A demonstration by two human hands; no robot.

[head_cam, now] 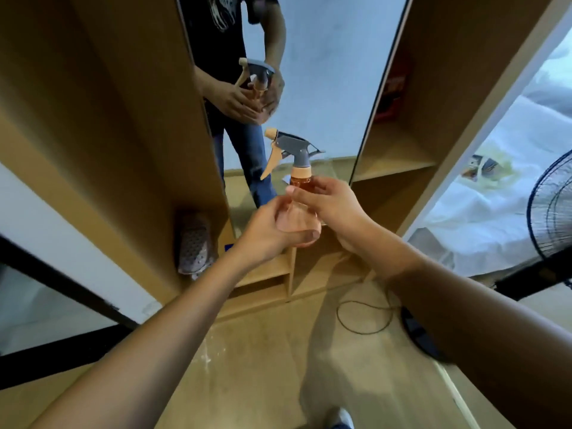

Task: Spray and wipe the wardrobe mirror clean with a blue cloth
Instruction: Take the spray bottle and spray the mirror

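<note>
At the centre of the frame the orange spray bottle (298, 209) stands upright between both hands: the left hand (269, 233) cups its round belly from below with thumb across the base, the right hand (328, 205) curls round its shoulder just under the collar. The nozzle (270, 133) points toward the upper left, with the wardrobe mirror (325, 88) just beyond; the right hand is nearer the trigger (272, 164), probably the one to squeeze it. No blue cloth is in either hand

forearms bare | black printed tee (216, 29) (mirror reflection) | blue jeans (247, 150)
</note>
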